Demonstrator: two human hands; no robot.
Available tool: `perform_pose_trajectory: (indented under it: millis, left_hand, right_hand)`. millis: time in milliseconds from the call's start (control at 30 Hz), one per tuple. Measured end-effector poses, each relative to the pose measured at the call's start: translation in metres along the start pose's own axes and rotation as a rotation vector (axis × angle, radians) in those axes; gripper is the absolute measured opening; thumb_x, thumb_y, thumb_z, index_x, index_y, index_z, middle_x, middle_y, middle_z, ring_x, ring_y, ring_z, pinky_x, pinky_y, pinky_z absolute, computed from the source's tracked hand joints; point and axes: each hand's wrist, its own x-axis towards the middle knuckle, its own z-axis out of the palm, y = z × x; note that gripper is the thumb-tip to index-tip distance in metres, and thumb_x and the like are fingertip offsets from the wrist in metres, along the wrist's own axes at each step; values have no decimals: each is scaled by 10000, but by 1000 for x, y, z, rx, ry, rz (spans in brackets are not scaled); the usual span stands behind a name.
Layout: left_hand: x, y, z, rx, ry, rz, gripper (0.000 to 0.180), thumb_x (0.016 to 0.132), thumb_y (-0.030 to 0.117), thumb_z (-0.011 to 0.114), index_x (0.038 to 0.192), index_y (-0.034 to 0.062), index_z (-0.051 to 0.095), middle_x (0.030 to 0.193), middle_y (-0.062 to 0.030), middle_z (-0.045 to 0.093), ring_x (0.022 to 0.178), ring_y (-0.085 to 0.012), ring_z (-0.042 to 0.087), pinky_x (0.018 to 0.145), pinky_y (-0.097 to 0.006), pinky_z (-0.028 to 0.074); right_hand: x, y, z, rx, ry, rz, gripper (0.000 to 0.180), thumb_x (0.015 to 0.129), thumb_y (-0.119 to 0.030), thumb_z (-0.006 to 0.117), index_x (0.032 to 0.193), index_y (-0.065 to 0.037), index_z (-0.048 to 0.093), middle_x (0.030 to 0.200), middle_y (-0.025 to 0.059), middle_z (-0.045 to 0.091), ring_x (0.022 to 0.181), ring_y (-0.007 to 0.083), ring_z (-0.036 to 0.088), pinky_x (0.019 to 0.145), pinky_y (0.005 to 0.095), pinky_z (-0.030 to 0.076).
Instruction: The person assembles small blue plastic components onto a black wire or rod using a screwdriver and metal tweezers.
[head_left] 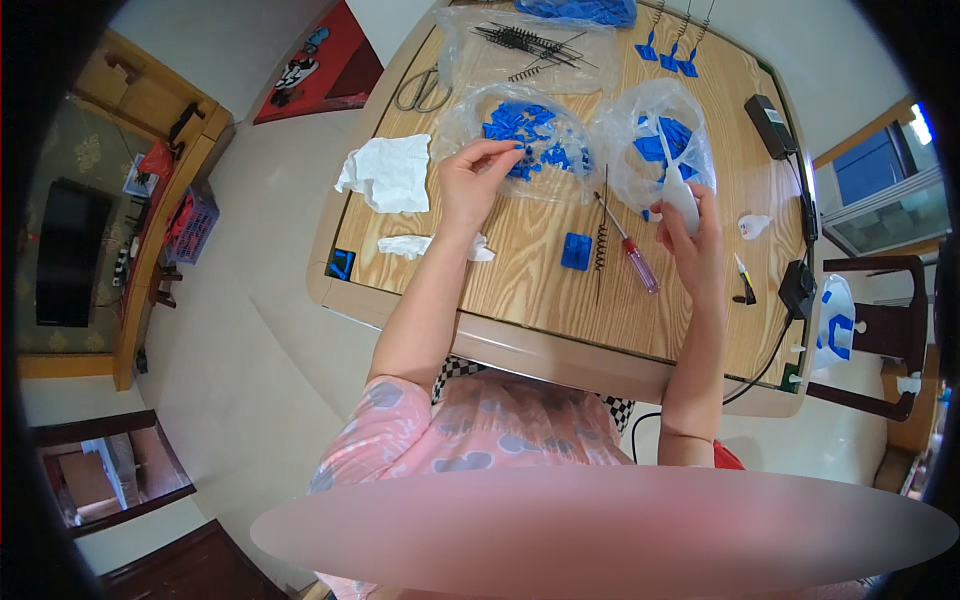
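My left hand [478, 180] is at the near rim of a clear plastic bag [520, 140] filled with small blue plastic parts, its fingertips pinched together on one small blue part. My right hand [690, 235] holds a small white squeeze bottle [680, 195] upright, its thin nozzle pointing up in front of a second clear bag [655, 145] of blue parts. Between the hands, a blue square part [575, 250], a dark coiled spring on a rod [601, 245] and a red-handled screwdriver [630, 250] lie on the wooden table [540, 290].
White crumpled tissues [385, 172] lie at the table's left, scissors [425, 92] behind them. Several springs [530, 45] in a bag sit at the far edge. A black power adapter [770, 125] and cable run along the right side. A chair [870, 330] stands to the right.
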Motion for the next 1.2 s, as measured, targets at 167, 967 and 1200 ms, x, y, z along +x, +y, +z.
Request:
perform_pose_trajectory:
  millis: [167, 967, 1200]
  left_hand:
    - [2, -4, -1, -7, 29, 0, 122, 781, 41, 708, 900, 18, 702, 866, -37, 677, 780, -75, 600, 719, -206, 468]
    - [-2, -7, 7, 15, 43, 61, 107, 756, 28, 713, 856, -9, 704, 780, -41, 646, 683, -79, 547, 632, -204, 433]
    - [-6, -10, 12, 18, -66, 62, 111, 765, 33, 709, 865, -16, 702, 789, -48, 650, 705, -82, 567, 654, -203, 447]
  right_hand:
    - [2, -1, -2, 180, 7, 7, 119, 895, -59, 564, 989, -10, 509, 766, 44, 602, 578, 71, 506, 511, 204, 399]
    - [9, 21, -18, 763, 149, -74, 177, 890, -96, 579, 1043, -8, 579, 911, 28, 613, 736, 87, 544, 646, 233, 422]
    - [7, 13, -8, 728, 206, -33, 226, 915, -137, 551, 1085, 13, 547, 1004, 104, 632, 835, 163, 622, 697, 273, 497]
